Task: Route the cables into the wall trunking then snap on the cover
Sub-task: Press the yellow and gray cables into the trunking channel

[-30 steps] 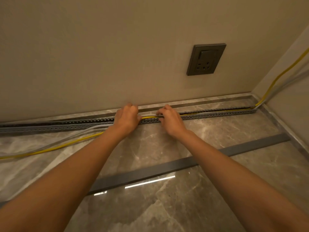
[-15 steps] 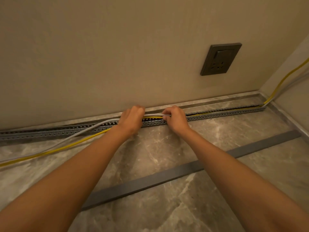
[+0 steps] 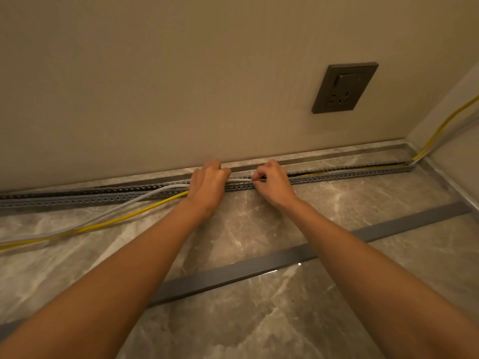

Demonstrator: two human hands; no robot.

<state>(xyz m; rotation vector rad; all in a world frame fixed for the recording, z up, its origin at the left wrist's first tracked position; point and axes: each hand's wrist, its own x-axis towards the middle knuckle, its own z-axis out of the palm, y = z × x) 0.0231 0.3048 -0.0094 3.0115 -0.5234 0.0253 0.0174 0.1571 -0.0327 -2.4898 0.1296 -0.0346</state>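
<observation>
Left hand [image 3: 207, 185] and right hand [image 3: 272, 183] grip the cables [image 3: 238, 179] at the trunking [image 3: 337, 176]; cover [image 3: 259, 268] lies on floor [image 3: 246, 221] nearby.

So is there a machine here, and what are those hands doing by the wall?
No machine: these are a person's bare hands, filmed by a camera worn on the head, looking down. Along the wall runs a grey slotted trunking. A yellow cable and a white cable trail over the floor into it. The left hand grips both there; the right hand pinches the white cable. The long grey cover lies loose on the floor, not yet fitted. A socket sits on the wall.
</observation>
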